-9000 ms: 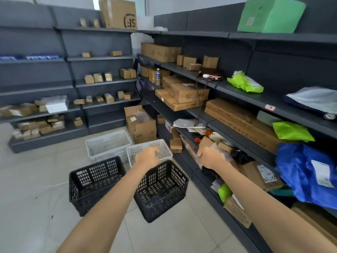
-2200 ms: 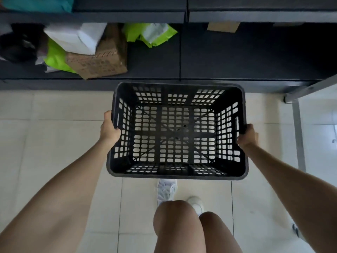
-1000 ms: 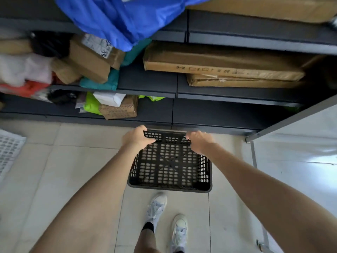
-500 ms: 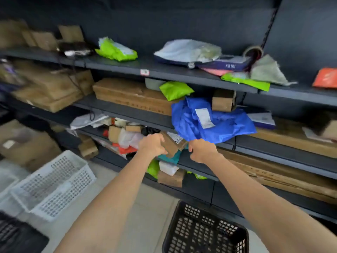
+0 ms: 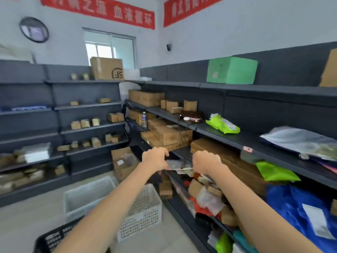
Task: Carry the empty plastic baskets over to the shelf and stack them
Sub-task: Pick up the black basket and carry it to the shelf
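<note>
Both my hands are raised in front of me at mid-frame, and neither holds anything. My left hand point(image 5: 155, 159) has its fingers curled in, and my right hand point(image 5: 205, 161) is a loose fist beside it. Below my left forearm, two empty white plastic baskets stand on the floor: one point(image 5: 87, 194) further left, one point(image 5: 145, 210) close to the foot of the right shelf point(image 5: 215, 129). The corner of a black plastic basket point(image 5: 52, 238) shows at the bottom left, partly hidden by my left arm.
The dark right shelf is crowded with cardboard boxes, green bags point(image 5: 221, 125) and a blue bag point(image 5: 295, 207). An open cardboard box point(image 5: 124, 162) sits on the floor in the corner. A second shelf unit point(image 5: 87, 128) with small boxes lines the back wall.
I let go of the black basket on the floor by the shelf and it has dropped out of view. My head turned up and left; both empty hands stay raised.
</note>
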